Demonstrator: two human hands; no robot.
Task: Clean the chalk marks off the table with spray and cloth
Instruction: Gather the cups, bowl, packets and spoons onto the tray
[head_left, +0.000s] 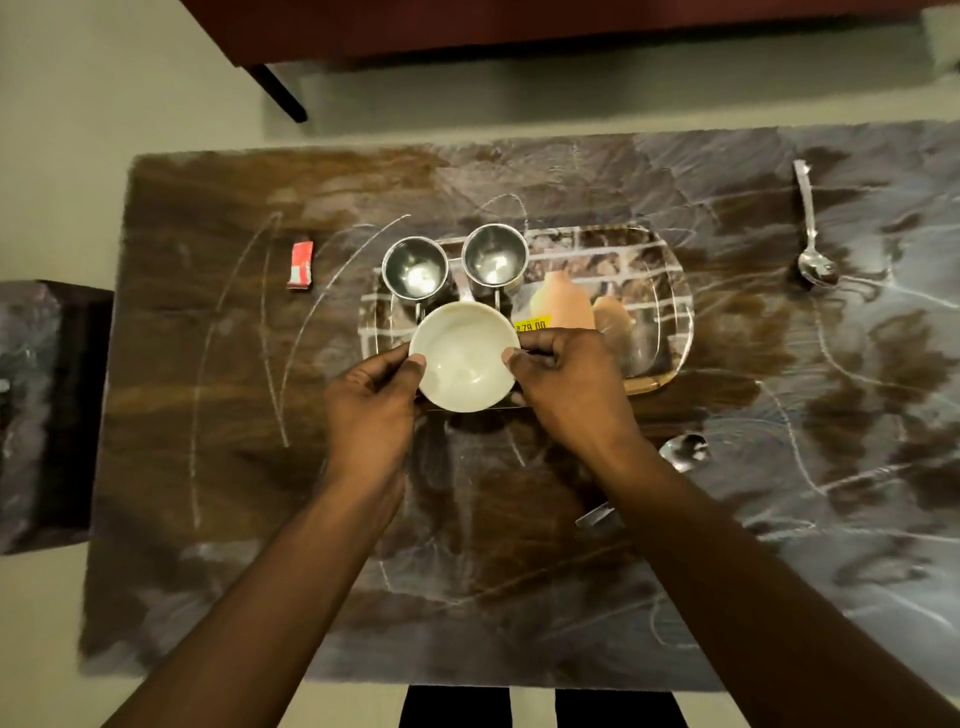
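White chalk marks (270, 332) curve across the dark brown table (197, 467), with more scribbles on the right half. Both of my hands hold a white bowl (464, 358) over the near end of a clear glass tray (670, 291). My left hand (371, 400) grips the bowl's left rim and my right hand (566, 384) grips its right rim. On the tray lies a peach-coloured bottle (563, 304) with a yellow price sticker. No cloth is in view.
Two steel cups (415, 267) (494, 254) stand at the tray's left end. A red sachet (301, 265) lies to the left. One spoon (813, 234) lies far right, another spoon (685, 452) beside my right forearm. A dark stool (47, 410) stands left.
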